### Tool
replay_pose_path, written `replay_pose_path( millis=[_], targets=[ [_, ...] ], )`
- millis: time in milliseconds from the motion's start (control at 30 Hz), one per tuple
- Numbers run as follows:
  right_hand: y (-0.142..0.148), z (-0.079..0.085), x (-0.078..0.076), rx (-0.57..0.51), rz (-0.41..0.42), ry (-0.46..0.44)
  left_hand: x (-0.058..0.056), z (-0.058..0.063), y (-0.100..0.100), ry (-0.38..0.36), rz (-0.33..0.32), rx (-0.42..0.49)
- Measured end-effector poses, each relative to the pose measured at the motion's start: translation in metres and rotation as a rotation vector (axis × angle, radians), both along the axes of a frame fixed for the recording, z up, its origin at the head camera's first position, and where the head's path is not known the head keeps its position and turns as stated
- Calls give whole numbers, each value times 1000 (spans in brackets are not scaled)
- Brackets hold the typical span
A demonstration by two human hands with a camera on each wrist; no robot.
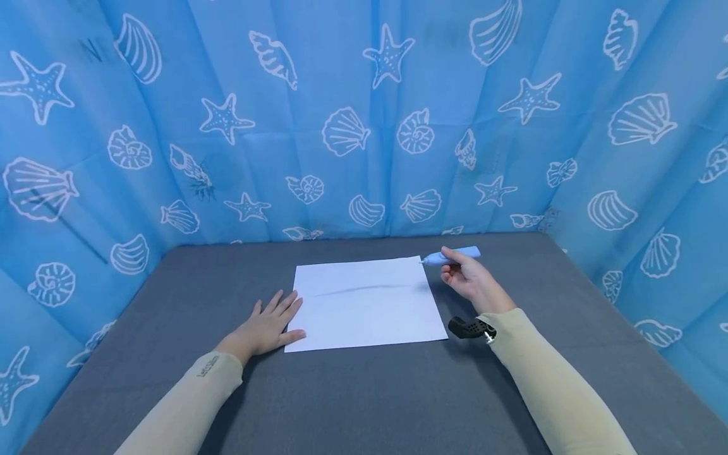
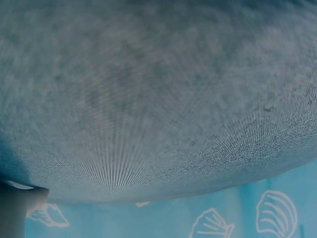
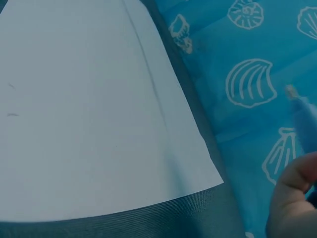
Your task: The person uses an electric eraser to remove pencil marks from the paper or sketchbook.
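A white sheet of paper (image 1: 364, 316) lies flat on the grey cloth-covered table. Spread flat at its left edge, my left hand (image 1: 267, 325) rests with fingertips and thumb on the paper. My right hand (image 1: 469, 278) holds a light-blue pen-shaped tool (image 1: 463, 253) between thumb and fingers, just off the far right corner. Its thin tip points left toward that corner. In the right wrist view, the tool (image 3: 303, 116) shows a pale narrow tip, with the thumb (image 3: 292, 198) beside it. A faint grey streak runs across the sheet.
Grey cloth (image 1: 364, 398) covers the table. A blue curtain (image 1: 352, 95) with white shells and starfish hangs behind and at both sides. A black perforated strap (image 1: 469, 328) hangs from the right wrist, close to the paper's near right corner.
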State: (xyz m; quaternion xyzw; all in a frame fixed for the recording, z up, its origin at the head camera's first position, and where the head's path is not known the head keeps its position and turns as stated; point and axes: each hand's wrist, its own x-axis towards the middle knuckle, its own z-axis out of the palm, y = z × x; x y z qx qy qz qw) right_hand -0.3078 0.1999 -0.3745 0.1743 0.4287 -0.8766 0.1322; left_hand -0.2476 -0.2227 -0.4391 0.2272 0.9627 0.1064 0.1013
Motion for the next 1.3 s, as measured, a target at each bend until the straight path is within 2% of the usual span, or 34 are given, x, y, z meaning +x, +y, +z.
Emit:
replay_pose_path(
  millis=[133,300,400,633,833,1000,1133,1300],
  targets=[
    [0,1,-1,0,26,26,-2,5,2,6,-3,-15],
    [-1,-3,-4,106,195,60,-7,3,2,7,-3,-27],
    [-2,-9,-7,153,246,57,-11,-2,1,11,2,-29],
    [-9,-29,-9,322,222,24,-14,-14,-2,32,3,-11],
    [-18,-40,-12,428,155,-4,-10,-11,-1,23,8,-8],
    [-21,-44,-13,516,93,-21,-8,-8,0,16,4,-7],
    [-25,-44,-13,593,99,-28,-8,-10,-2,5,9,-13],
    [-30,-44,-14,614,102,-25,-10,-13,-6,12,14,-30]
  ],
)
